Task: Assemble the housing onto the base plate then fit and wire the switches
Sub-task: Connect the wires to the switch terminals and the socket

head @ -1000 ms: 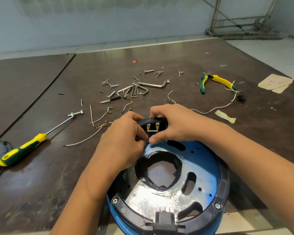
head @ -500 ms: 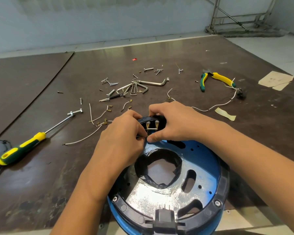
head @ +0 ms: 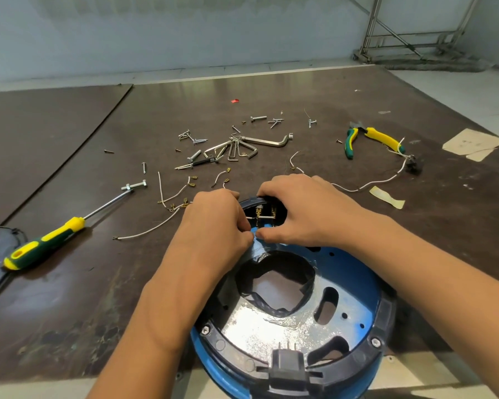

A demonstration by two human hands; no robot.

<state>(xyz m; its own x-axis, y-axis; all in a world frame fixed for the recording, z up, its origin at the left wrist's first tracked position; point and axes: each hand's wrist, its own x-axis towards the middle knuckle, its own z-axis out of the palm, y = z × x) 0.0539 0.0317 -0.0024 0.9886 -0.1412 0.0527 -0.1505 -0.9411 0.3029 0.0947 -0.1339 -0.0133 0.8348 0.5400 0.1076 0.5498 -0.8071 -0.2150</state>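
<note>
Wiring stage, by the look of it. Housing (head: 386, 318), a round blue shell with a black ring, sits at the near edge of the tabletop (head: 185, 105), open side up. The base plate (head: 254, 326) lies inside it and screw heads show on the ring, so I judge the assembly step done. Switches (head: 265, 211) seat in the far rim, brass tabs facing inward.

Left hand (head: 213, 228): fingers curled together, apparently pinching the white lead (head: 250, 218) that runs to the switch tabs. The fingertips are hidden behind the knuckles. Right hand (head: 306, 211): fingers hooked over the far rim of the housing, thumb pressed on the inner side just below the switches, clamping the shell steady.

Handling, as judged:
- Lead is thin, limp and light. Take it right behind its brass connector, not mid-length, or it will buckle instead of pushing on.
- Tabs look small and bendable. Push straight along them.
- Housing looks rigid and bulky enough to sit firm. Brace it at the rim beside the switches, since the plate's cut-out edges look sharp and its shiny surface slick.

Spare leads (head: 179, 197) lie loose left of the hands. Screwdriver (head: 43, 243) is further left, pliers (head: 369, 138) far right, hex keys (head: 242, 148) beyond.
</note>
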